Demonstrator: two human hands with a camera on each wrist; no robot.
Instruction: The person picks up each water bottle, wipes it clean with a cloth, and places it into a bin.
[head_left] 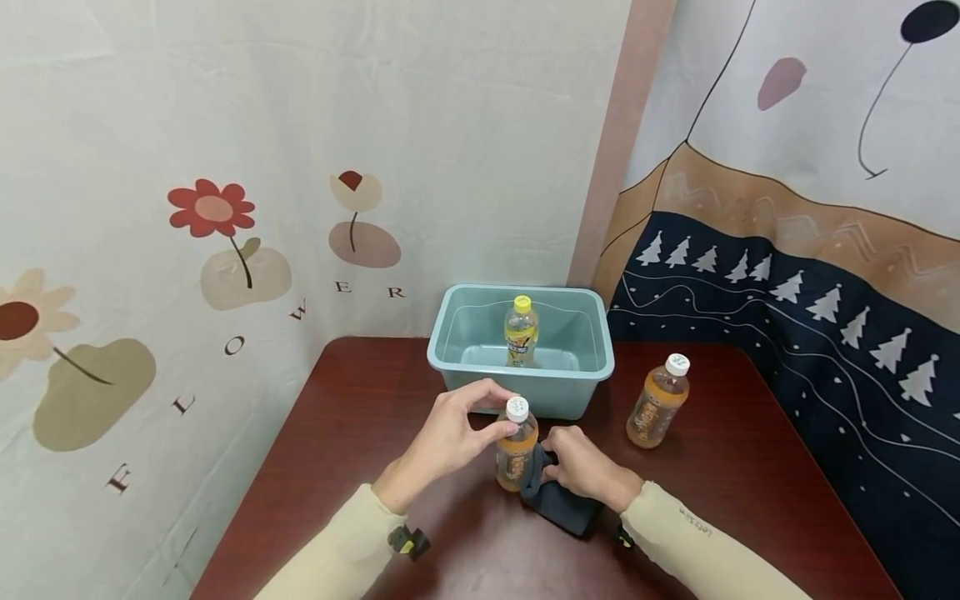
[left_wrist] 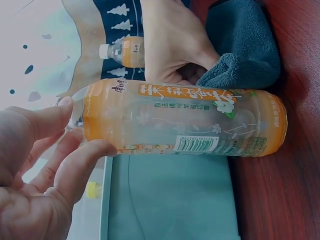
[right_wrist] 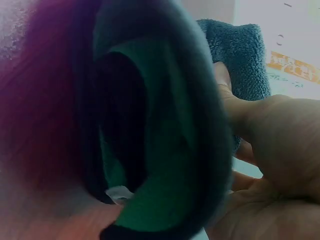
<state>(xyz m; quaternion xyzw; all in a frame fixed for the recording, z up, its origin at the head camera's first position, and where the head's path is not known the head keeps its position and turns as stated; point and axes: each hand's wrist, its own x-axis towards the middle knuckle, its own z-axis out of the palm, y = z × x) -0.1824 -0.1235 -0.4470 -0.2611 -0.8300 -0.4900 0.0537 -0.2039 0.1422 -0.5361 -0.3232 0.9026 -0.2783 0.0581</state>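
Note:
A drink bottle with a white cap and orange label stands upright on the table, in front of the bin. My left hand grips it around the neck, thumb and fingers on either side below the cap. In the left wrist view the label of this bottle shows white flowers and a barcode. My right hand pinches a dark grey-blue cloth and holds its bunched end against the bottle's right side. The rest of the cloth hangs toward the tabletop; in the right wrist view it fills much of the picture, blurred.
Behind the hands, a light blue plastic bin holds a yellow-capped bottle. A second white-capped orange-label bottle stands to the right on the dark red table. Printed curtains hang close behind the table and along its right side.

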